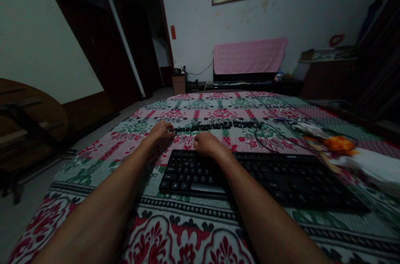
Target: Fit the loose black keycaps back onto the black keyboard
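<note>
My left hand is at the left end of a row of small black keycaps on the tablecloth. Its thumb and fingers pinch together at a small dark piece that looks like a keycap. Just behind the keyboard's far edge, my right hand is closed, knuckles up. Whatever its fingers may hold is hidden. Under my right forearm lies a black computer keyboard, which the arm partly covers. A thin black cable curls across the cloth to the right of the keycap row.
A patterned red, green and white tablecloth covers the table. At the right lie an orange crumpled item and white plastic or paper. A folded round tabletop leans at left. Beyond the table, a pink cloth drapes over a screen.
</note>
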A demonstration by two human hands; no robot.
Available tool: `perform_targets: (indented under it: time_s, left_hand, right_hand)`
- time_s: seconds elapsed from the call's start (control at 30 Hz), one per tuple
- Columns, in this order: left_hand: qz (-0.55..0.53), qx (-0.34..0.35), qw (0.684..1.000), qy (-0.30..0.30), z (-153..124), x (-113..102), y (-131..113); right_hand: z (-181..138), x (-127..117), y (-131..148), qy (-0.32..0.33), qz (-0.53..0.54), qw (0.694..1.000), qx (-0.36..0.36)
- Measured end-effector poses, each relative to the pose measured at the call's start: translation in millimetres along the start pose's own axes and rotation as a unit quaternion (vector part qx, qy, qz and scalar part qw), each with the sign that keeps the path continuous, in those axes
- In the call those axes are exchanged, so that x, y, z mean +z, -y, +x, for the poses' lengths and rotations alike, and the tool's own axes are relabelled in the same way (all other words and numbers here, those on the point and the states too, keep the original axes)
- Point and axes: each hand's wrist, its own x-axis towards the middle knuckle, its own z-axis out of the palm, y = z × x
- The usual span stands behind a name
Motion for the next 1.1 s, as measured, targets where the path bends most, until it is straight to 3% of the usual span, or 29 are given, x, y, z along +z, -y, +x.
perform_targets:
  time_s: [0.5,0.87,1.03,1.1]
  left_hand:
    - [0.030,-0.007,1.000,0.006,4,11,5]
    - [-0.036,-0.008,0.999,0.002,3,6,6]
    - [-0.124,-0.058,0.984,-0.117,-9,-6,3]
    - [-0.192,-0.086,0.969,-0.130,-19,-10,-1]
  right_hand:
    - [-5,-3,2,0.021,-0.032,0.999,0.004]
    - [-5,-2,2,0.022,-0.035,0.999,-0.004]
    - [-2,-1,0,0.026,-0.044,0.999,-0.019]
    - [-3,-3,0,0.031,-0.048,0.998,-0.021]
